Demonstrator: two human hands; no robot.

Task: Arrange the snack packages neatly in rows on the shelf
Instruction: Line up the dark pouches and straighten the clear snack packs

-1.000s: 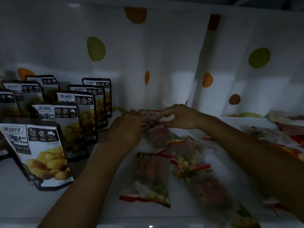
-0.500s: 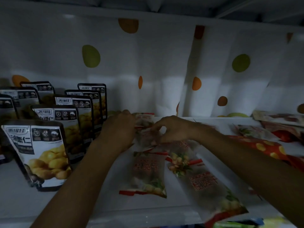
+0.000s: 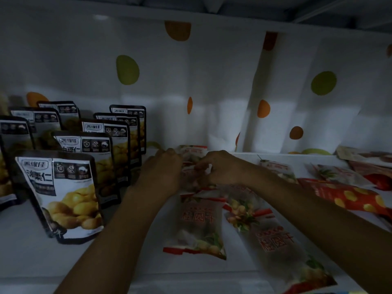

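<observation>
Between left grip (image 3: 163, 174) and right grip (image 3: 221, 168), deep on the shelf (image 3: 31, 257): one longan packet (image 3: 192, 152)
Both pinch it. A careless tug could probably drag the neighbouring packet (image 3: 201, 221) just below them crooked, since that film looks slippery.

dim, murky shelf view — soft blur throughout, wide-angle bending at the edges.

Red "桂圆干" on flat packet (image 3: 197, 217), same on neighbouring packet (image 3: 275, 240); "栗仁" on front standing pouch (image 3: 61, 194); brand logo unreadable.
</observation>
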